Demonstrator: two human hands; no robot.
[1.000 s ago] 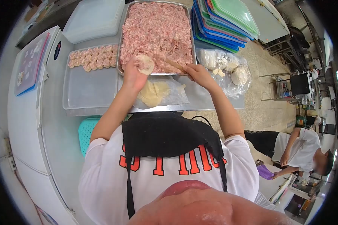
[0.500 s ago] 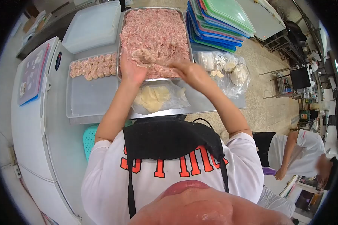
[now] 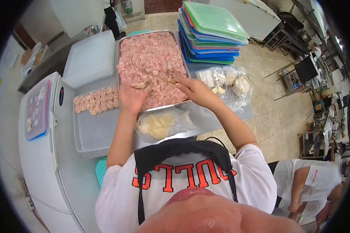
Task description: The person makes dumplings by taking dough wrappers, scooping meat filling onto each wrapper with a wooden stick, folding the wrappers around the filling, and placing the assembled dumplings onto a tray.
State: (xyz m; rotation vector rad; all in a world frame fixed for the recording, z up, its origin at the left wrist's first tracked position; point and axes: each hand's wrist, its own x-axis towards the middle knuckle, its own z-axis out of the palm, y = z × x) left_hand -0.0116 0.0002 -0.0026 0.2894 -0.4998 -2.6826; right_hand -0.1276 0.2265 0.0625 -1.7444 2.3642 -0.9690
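In the head view, my left hand [image 3: 132, 96] is cupped over the near left part of a metal tray [image 3: 164, 106] of pink ground meat [image 3: 151, 50]. A small dumpling wrapper [image 3: 139, 85] with filling lies in its fingers. My right hand [image 3: 196, 91] grips the handle of a thin spatula [image 3: 170, 80], whose far end points left over the meat, just above the left hand. Loose round dumpling wrappers [image 3: 159, 125] rest on a plastic sheet in front of the tray. Several formed dumplings [image 3: 97, 100] stand in rows in a shallow plastic tray [image 3: 95, 134] to the left.
Stacked translucent containers [image 3: 88, 58] stand at the back left, and a tall pile of coloured lids [image 3: 214, 35] at the back right. A plastic bag with wrapper stacks [image 3: 237, 87] lies at right. A white freezer [image 3: 42, 155] borders the left. Another person [image 3: 309, 182] stands at lower right.
The camera view has tilted, so the table sits lower in the picture. The spatula has lifted off the filling in my left hand, and the left fingers have drawn in around the wrapper.
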